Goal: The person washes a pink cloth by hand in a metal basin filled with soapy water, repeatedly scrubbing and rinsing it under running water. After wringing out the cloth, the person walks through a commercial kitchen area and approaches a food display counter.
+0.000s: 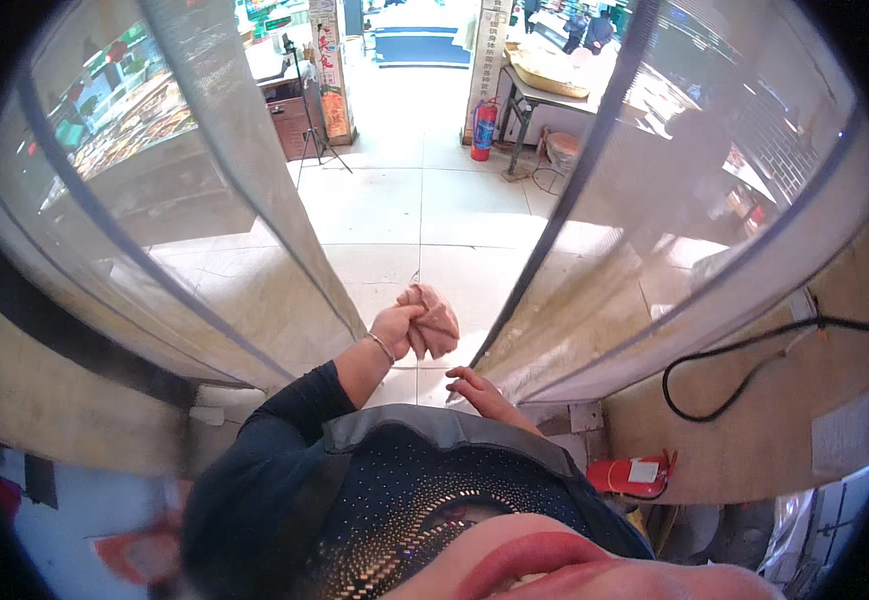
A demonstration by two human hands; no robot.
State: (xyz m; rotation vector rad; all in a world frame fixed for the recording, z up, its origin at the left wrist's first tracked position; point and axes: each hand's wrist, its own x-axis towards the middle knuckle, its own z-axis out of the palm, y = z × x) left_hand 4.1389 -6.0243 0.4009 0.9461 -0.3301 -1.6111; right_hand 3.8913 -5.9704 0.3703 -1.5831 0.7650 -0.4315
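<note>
My left hand (pixel 391 326) is closed around a crumpled pinkish-brown cloth (pixel 435 322), held out in front of me above the tiled floor. A bracelet circles that wrist. Lower and to the right, my right hand (pixel 478 390) has its fingers partly bent and apart, with nothing clearly seen in them. It is close to the lower end of the dark edge of the right clear plastic curtain (pixel 594 290). On the other side, the left clear plastic curtain (pixel 254 200) hangs beside my left forearm.
Pale floor tiles (pixel 374 215) run ahead between the curtains. Beyond stand a tripod (pixel 309 110), a red and blue fire extinguisher (pixel 484 130) and a table (pixel 554 95) with a large tray. Near me at right are another red extinguisher (pixel 632 475) and a black hose (pixel 699 415).
</note>
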